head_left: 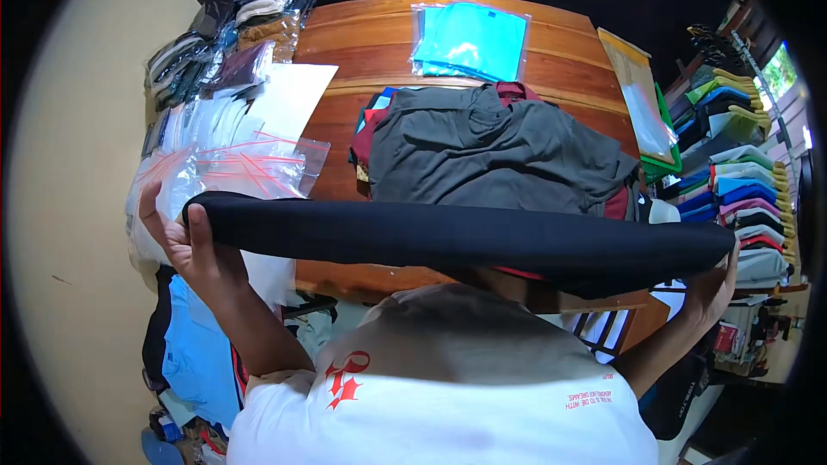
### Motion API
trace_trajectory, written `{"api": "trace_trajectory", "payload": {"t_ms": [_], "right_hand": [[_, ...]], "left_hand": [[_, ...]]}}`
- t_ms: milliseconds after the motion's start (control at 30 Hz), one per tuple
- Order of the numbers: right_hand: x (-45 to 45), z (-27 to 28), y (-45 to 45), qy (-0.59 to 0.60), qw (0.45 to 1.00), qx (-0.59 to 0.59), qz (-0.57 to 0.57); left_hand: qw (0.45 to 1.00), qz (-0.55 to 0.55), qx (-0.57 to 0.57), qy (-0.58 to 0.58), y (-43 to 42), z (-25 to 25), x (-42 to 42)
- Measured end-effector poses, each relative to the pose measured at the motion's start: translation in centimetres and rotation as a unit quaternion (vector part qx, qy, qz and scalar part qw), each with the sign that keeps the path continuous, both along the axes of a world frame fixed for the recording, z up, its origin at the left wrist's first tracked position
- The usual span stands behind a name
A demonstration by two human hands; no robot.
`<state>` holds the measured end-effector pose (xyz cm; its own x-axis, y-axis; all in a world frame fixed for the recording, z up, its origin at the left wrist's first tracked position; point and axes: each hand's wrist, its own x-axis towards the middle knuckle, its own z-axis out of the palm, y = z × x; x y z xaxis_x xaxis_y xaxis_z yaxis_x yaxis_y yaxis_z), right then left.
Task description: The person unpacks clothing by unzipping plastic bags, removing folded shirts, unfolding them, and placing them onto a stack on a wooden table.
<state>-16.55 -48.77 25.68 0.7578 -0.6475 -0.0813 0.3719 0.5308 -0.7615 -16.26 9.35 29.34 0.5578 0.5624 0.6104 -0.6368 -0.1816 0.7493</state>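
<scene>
A dark garment (465,237), black or navy, is stretched out flat between my two hands, in front of my chest and above the table's near edge. My left hand (194,245) grips its left end, with the thumb on the near face and other fingers raised. At the opposite end my right hand (719,280) holds the cloth, its fingers mostly hidden behind the fabric. Just beyond lies a dark grey T-shirt (482,151), spread over a pile of shirts with maroon cloth (517,92) showing at its edges.
Bagged turquoise garments (472,39) lie at the back of the wooden table (362,30). Clear plastic bags (250,164) and packed clothes (250,34) are stacked at left. Hanging clothes (745,198) line the right side, near a green crate (662,125). A light blue garment (198,336) sits lower left.
</scene>
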Motion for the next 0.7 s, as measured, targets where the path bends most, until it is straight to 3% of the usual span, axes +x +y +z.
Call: {"api": "trace_trajectory", "payload": {"t_ms": [367, 433, 467, 533, 567, 633, 667, 700], "right_hand": [[-1.0, 0.4, -1.3, -0.036, 0.985, -0.141, -0.095], [-1.5, 0.0, -2.9, 0.018, 0.927, -0.349, -0.139], [-2.1, 0.5, -3.0, -0.011, 0.921, -0.365, -0.136], [-1.6, 2.2, -3.0, 0.053, 0.928, -0.304, -0.211], [-1.8, 1.4, -5.1, 0.026, 0.904, -0.400, -0.152], [0.1, 0.8, -8.7, -0.038, 0.954, -0.296, 0.000], [2.8, 0.3, -8.5, -0.047, 0.926, -0.372, -0.043], [5.5, 1.1, -8.7, -0.030, 0.910, -0.414, 0.010]], "left_hand": [[1.000, -0.023, -0.001, -0.013, 1.6, -0.8, -0.2], [1.000, -0.025, -0.006, -0.009, 1.6, -0.9, -0.4], [1.000, -0.024, -0.012, -0.005, 1.5, -0.8, -0.2], [1.000, 0.001, 0.005, -0.014, 0.6, -0.1, 1.1], [1.000, 0.005, 0.005, -0.010, 0.2, 0.4, 2.0], [0.995, -0.035, -0.018, 0.097, 0.9, 0.4, 4.3], [0.996, -0.048, 0.024, 0.078, -0.1, 1.1, 6.7], [0.989, -0.086, -0.007, 0.121, -0.7, 1.5, 8.8]]}}
